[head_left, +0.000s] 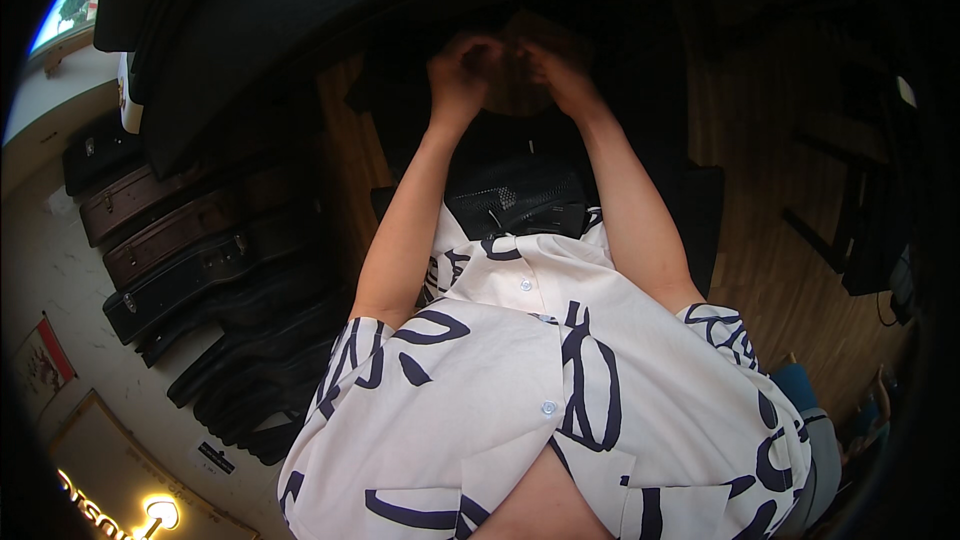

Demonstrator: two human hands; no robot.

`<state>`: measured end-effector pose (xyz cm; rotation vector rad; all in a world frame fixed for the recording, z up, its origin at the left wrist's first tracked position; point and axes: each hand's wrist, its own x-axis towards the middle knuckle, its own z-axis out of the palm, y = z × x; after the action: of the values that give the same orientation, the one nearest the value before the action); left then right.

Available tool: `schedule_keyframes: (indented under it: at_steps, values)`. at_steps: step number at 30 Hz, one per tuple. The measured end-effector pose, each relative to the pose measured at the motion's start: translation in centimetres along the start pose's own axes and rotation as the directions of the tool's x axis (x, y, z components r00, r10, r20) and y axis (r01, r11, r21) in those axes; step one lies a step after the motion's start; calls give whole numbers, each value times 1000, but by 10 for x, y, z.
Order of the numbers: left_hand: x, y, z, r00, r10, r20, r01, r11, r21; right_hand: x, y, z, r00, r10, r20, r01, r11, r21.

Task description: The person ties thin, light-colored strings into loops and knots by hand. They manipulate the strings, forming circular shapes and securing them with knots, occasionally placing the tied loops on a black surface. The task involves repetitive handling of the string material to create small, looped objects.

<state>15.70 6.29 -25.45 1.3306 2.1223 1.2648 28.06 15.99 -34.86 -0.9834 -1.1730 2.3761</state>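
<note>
My left hand (462,78) and my right hand (560,78) are held out in front of me, close together in deep shadow. The fingers of both are curled inward and the tips nearly meet. Between and just below them shows a dim brownish thing (522,98), too dark to name. Whether the fingertips pinch it or something smaller, I cannot make out. Nearer my body, between the forearms, lies a black mesh-faced item (515,195) that looks like a bag.
Several black and brown instrument cases (170,230) stand in a row on the left. A large dark surface (270,30) arches across the far side. Wooden floor (770,240) stretches to the right, with a black stand-like object (850,210) on it. A lit sign (155,515) glows at lower left.
</note>
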Motion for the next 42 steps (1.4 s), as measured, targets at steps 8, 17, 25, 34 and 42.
schedule_keyframes:
  at_steps: [8,17,25,34,42]
  values:
    - [6,-20,-5,977,-201,-67,189,970,-150,-3,-8,4,997,-71,36,70,997,34]
    - [8,-13,-8,990,-36,138,11,984,177,-6,-11,5,994,-75,82,78,996,-40]
    - [7,-7,-8,971,-95,218,91,995,31,0,-2,4,999,-13,36,15,999,-36]
    - [3,-9,2,988,-51,147,74,985,-157,-6,-4,7,1000,-6,-28,4,998,-60]
    - [9,-8,-7,972,-230,48,235,958,-165,-3,2,3,999,-37,-2,37,998,-49]
